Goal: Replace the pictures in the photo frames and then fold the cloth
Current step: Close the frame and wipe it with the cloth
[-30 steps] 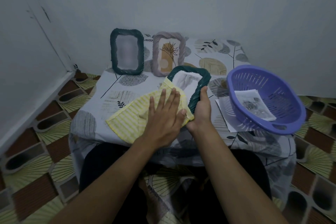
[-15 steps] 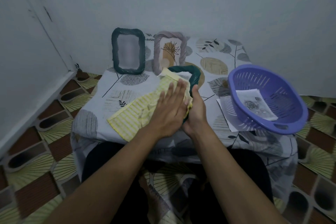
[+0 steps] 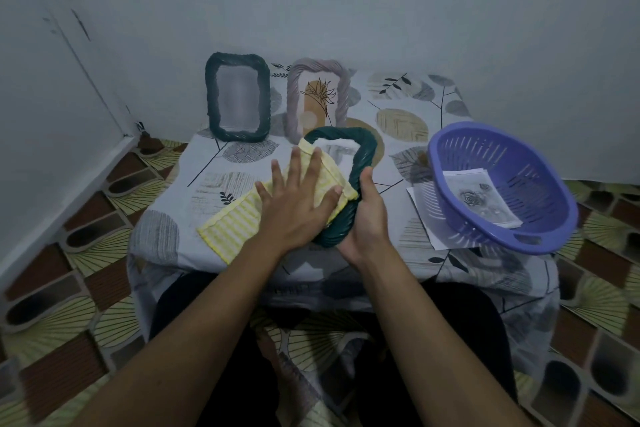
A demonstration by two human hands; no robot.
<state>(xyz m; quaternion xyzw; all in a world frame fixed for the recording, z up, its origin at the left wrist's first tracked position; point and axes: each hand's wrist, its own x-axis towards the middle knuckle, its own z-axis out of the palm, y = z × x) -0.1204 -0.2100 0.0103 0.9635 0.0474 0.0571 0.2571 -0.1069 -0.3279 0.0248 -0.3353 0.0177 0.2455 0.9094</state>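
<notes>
Two hands work on a green frame (image 3: 363, 152) at the surface's (image 3: 166, 239) near edge: the left hand (image 3: 298, 204), fingers spread, presses a soft, light cloth (image 3: 232, 225) over its front, while the right hand's (image 3: 367, 218) grip curls round the stiff rim, likely the safest hold; no writing is legible.

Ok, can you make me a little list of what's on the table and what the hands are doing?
left hand: flat, pressing the yellow cloth onto the green frame
right hand: grips the green frame's right edge
at the back: dark frame and grey-pink frame, standing by the wall
purple basket: on the right, a flower picture inside
under basket: a sheet of paper
</notes>
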